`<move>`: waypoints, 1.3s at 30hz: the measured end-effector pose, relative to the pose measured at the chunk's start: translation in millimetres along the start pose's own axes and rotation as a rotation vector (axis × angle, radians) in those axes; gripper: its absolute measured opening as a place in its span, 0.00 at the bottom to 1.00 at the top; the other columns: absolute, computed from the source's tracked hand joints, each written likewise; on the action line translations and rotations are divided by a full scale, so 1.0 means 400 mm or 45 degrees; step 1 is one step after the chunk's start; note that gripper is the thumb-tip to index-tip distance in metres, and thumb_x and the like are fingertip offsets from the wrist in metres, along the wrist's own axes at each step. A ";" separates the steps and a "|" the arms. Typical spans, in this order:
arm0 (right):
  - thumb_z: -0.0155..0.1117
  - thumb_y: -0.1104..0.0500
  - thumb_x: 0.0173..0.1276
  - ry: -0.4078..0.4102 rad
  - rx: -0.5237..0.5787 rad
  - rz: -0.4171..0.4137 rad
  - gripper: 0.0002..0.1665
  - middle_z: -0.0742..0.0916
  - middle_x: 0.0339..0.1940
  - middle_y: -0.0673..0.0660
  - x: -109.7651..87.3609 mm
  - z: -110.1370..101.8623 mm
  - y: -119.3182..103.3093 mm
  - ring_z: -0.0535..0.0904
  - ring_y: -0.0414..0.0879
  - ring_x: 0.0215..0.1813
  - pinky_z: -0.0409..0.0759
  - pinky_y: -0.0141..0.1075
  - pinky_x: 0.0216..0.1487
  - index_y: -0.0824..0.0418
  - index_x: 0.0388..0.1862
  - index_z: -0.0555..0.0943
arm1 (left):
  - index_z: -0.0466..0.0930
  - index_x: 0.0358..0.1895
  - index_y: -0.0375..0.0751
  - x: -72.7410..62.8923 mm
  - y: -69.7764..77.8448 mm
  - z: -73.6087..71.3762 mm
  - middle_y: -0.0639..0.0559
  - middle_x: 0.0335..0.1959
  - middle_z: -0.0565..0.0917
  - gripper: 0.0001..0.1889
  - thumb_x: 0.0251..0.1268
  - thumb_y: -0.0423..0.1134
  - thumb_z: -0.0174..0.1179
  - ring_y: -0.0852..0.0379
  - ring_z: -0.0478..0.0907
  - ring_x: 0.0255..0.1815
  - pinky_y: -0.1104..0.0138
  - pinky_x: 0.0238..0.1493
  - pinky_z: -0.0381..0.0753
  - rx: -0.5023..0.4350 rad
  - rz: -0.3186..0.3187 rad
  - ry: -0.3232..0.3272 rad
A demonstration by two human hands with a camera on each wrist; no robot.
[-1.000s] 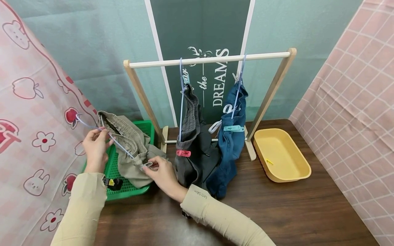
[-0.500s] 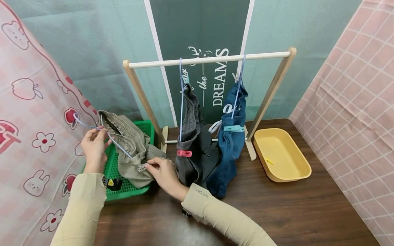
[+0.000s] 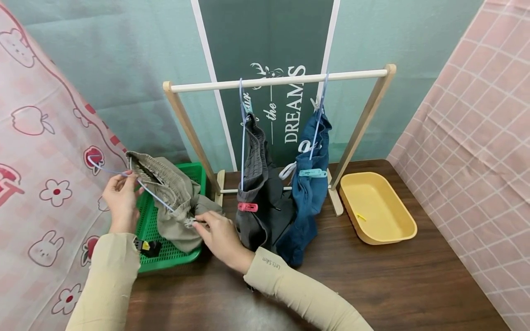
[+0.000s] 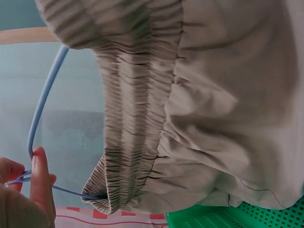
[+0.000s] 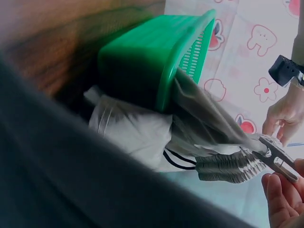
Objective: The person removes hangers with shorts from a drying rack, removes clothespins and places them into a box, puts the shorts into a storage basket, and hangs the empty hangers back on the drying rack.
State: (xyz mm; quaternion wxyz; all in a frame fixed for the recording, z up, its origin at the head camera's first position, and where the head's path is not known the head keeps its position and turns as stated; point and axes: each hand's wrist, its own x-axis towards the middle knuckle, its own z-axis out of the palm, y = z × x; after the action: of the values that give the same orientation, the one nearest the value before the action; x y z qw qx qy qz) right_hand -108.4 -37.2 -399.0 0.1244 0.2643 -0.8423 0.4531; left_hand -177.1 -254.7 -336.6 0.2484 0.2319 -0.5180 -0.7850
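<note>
Beige elastic-waist pants [image 3: 178, 230] hang partly over the green basket [image 3: 169, 262], a blue wire hanger [image 3: 155, 195] inside their gathered waistband [image 4: 135, 109]. My left hand [image 3: 122, 200] pinches the hanger just below its hook. At the waistband's near end, my right hand [image 3: 219, 234] pinches a pale grey clothespin [image 5: 278, 159] between thumb and fingers. In the right wrist view its jaws are on the bunched waistband edge. A black cord [image 5: 179, 164] loops from the pants in that view. Dark cloth covers that view's lower left.
Dark grey pants [image 3: 252, 184] with a pink clothespin [image 3: 247, 207] and blue pants [image 3: 308, 193] with a turquoise clothespin [image 3: 313, 173] hang from a wooden rack [image 3: 281, 81]. A yellow tray [image 3: 383, 197] at right holds a small yellow piece [image 3: 361, 217].
My left hand and the hanger have shifted slightly left, stretching the waistband a little. The right hand's fingers have turned the clothespin and moved closer over it at the waistband.
</note>
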 end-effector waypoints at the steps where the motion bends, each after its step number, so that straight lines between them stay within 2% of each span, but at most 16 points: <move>1: 0.59 0.56 0.70 0.002 -0.019 -0.035 0.13 0.87 0.41 0.53 -0.002 -0.002 -0.001 0.84 0.41 0.37 0.77 0.22 0.38 0.61 0.47 0.83 | 0.79 0.31 0.42 0.002 0.000 -0.001 0.57 0.24 0.82 0.07 0.62 0.25 0.56 0.64 0.77 0.23 0.75 0.19 0.78 -0.006 0.007 0.001; 4: 0.59 0.56 0.70 0.038 -0.070 -0.144 0.11 0.86 0.40 0.53 -0.002 -0.011 -0.007 0.83 0.41 0.35 0.77 0.25 0.37 0.60 0.45 0.82 | 0.79 0.32 0.42 0.004 -0.001 -0.006 0.56 0.25 0.82 0.07 0.64 0.26 0.56 0.64 0.77 0.25 0.76 0.20 0.78 0.003 0.019 -0.004; 7: 0.60 0.57 0.69 0.072 -0.014 -0.166 0.11 0.86 0.40 0.54 0.004 -0.025 -0.021 0.82 0.41 0.33 0.77 0.23 0.36 0.61 0.45 0.82 | 0.80 0.34 0.42 0.005 0.000 -0.013 0.55 0.28 0.81 0.06 0.65 0.28 0.55 0.63 0.76 0.27 0.75 0.22 0.80 0.024 0.018 -0.012; 9: 0.61 0.57 0.69 0.067 0.086 -0.109 0.12 0.86 0.41 0.56 0.010 -0.037 -0.036 0.83 0.43 0.35 0.78 0.23 0.38 0.62 0.46 0.82 | 0.80 0.35 0.41 0.005 0.000 -0.018 0.55 0.29 0.80 0.05 0.66 0.29 0.55 0.63 0.76 0.28 0.75 0.23 0.80 0.046 0.017 -0.013; 11: 0.61 0.57 0.68 0.055 0.210 -0.008 0.14 0.86 0.44 0.58 0.018 -0.050 -0.051 0.84 0.45 0.38 0.79 0.23 0.40 0.63 0.49 0.81 | 0.79 0.37 0.40 0.004 0.001 -0.021 0.54 0.31 0.80 0.04 0.66 0.29 0.55 0.63 0.75 0.28 0.75 0.24 0.81 0.043 0.009 -0.015; 16: 0.61 0.57 0.69 0.016 0.553 0.221 0.18 0.83 0.51 0.60 0.035 -0.080 -0.083 0.82 0.50 0.51 0.78 0.27 0.53 0.62 0.55 0.76 | 0.77 0.42 0.39 0.004 0.005 -0.019 0.55 0.33 0.80 0.05 0.66 0.30 0.56 0.63 0.76 0.29 0.76 0.23 0.80 0.043 -0.040 -0.028; 20: 0.60 0.61 0.69 -0.022 0.835 0.307 0.21 0.80 0.57 0.64 0.043 -0.106 -0.105 0.79 0.54 0.59 0.77 0.27 0.56 0.64 0.59 0.72 | 0.75 0.48 0.39 0.004 0.009 -0.016 0.56 0.36 0.78 0.09 0.67 0.32 0.55 0.64 0.75 0.30 0.77 0.23 0.79 0.090 -0.089 -0.026; 25: 0.57 0.68 0.69 -0.048 1.119 0.345 0.24 0.79 0.59 0.70 0.055 -0.142 -0.132 0.77 0.59 0.61 0.79 0.28 0.53 0.67 0.63 0.68 | 0.71 0.58 0.37 0.007 0.013 -0.015 0.58 0.40 0.77 0.17 0.68 0.33 0.54 0.66 0.75 0.31 0.78 0.24 0.78 0.136 -0.137 -0.011; 29: 0.56 0.71 0.68 -0.073 1.204 0.326 0.24 0.78 0.59 0.73 0.063 -0.171 -0.152 0.77 0.61 0.62 0.79 0.32 0.55 0.69 0.63 0.67 | 0.68 0.62 0.34 0.007 0.012 -0.017 0.58 0.41 0.77 0.20 0.67 0.33 0.54 0.67 0.75 0.30 0.78 0.24 0.78 0.140 -0.158 -0.002; 34: 0.55 0.73 0.67 -0.073 1.236 0.249 0.25 0.75 0.61 0.74 0.068 -0.218 -0.176 0.75 0.61 0.64 0.78 0.36 0.59 0.71 0.63 0.66 | 0.68 0.65 0.34 0.003 0.012 -0.020 0.59 0.42 0.76 0.23 0.67 0.34 0.55 0.67 0.75 0.31 0.79 0.24 0.78 0.147 -0.181 -0.001; 39: 0.54 0.75 0.66 -0.041 1.279 0.199 0.26 0.74 0.62 0.74 0.069 -0.266 -0.199 0.74 0.60 0.65 0.79 0.27 0.52 0.73 0.63 0.65 | 0.70 0.63 0.35 -0.003 0.014 -0.022 0.57 0.40 0.75 0.21 0.67 0.35 0.55 0.67 0.75 0.32 0.79 0.25 0.79 0.157 -0.192 -0.006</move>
State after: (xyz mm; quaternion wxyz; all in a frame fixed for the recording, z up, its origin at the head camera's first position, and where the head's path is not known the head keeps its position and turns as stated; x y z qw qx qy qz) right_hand -90.1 6.0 -271.6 -0.0652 0.2345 -0.5396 0.8059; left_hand -169.8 -261.9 -334.4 0.1726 0.2831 -0.5469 -0.7688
